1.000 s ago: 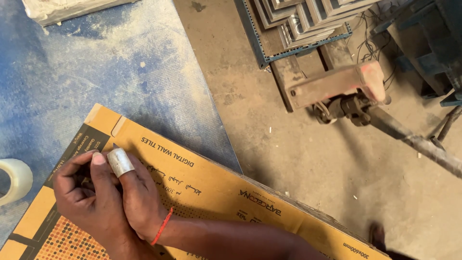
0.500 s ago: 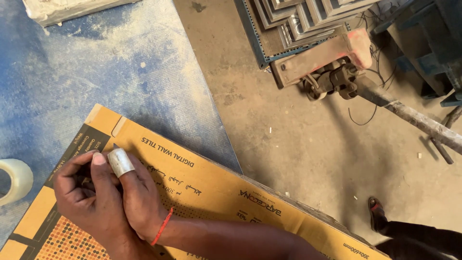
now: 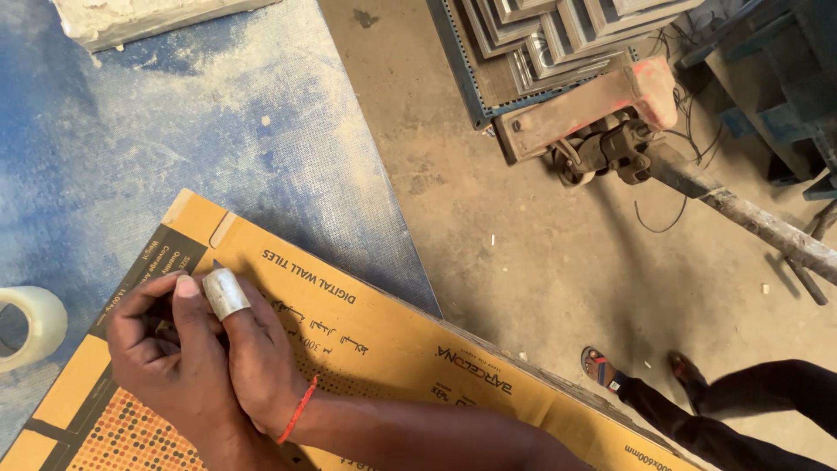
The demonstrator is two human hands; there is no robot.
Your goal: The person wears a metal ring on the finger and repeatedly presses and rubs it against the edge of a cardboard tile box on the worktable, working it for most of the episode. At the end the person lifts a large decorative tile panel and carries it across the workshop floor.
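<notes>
- The right hand (image 3: 261, 366), a red thread band at its wrist, rests on the near end of a long flat cardboard box (image 3: 384, 349). Its fingers are curled tight round a thin pen-like tool (image 3: 215, 264), of which only a dark tip shows, touching the box top. One finger wears a wrap of silver tape (image 3: 226, 293).
- The left hand (image 3: 161, 358) lies against the right, fingers folded in and pressed to the box. It appears to steady the writing hand; whether it grips anything of its own cannot be told.
- The box lies flat on a dusty blue mat (image 3: 218, 113), one corner pointing away, its length running off to the lower right. It is printed yellow and black with an orange dotted patch, and carries handwritten marks just beside the hands.
- It looks like a tile carton: probably heavy, stiff across the face, brittle inside. Lifting would best be done at both long edges, kept level, not by a corner.
- The tool seems light and slim, suited to a fingertip pinch near the tip.
- A roll of clear tape (image 3: 26, 324) sits at the left edge, apart from the box.
- Farther off, another person's sandalled feet (image 3: 645, 375) stand on the concrete floor (image 3: 523, 262).
- Beyond are a pallet-jack head (image 3: 602, 131) and stacked metal frames (image 3: 540, 44).
</notes>
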